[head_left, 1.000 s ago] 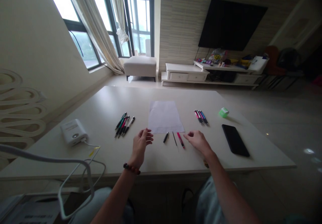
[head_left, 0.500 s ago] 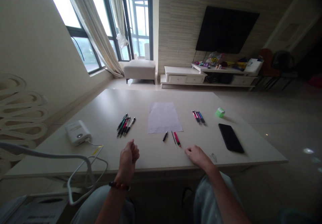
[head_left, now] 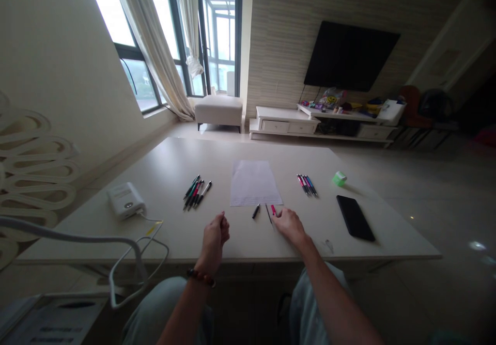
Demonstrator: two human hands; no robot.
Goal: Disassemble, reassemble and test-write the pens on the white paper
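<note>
On the near part of the table, my right hand (head_left: pixel 290 225) is closed over the lower part of a red pen barrel (head_left: pixel 273 209); only the barrel's upper end shows. A thin dark refill (head_left: pixel 268 213) lies just left of those fingers. Further left is a short black pen part (head_left: pixel 256 211), apart from both hands. My left hand (head_left: pixel 216 235) is raised near the table's front edge with its fingers curled together. Whatever it may pinch is too small or hidden to make out. A sheet of white paper (head_left: pixel 254 182) lies flat beyond the pen parts.
Several pens (head_left: pixel 197 192) lie in a group at left, and several more (head_left: pixel 307 185) at right. A white power bank (head_left: pixel 126 200) with a cable is on the left. A black phone (head_left: pixel 355 218) and a green-and-white small box (head_left: pixel 339 178) are on the right.
My right hand has moved left and forward onto the red pen barrel, covering its lower part. My left hand has shifted a little to the right, still closed. The view has tilted slightly.
</note>
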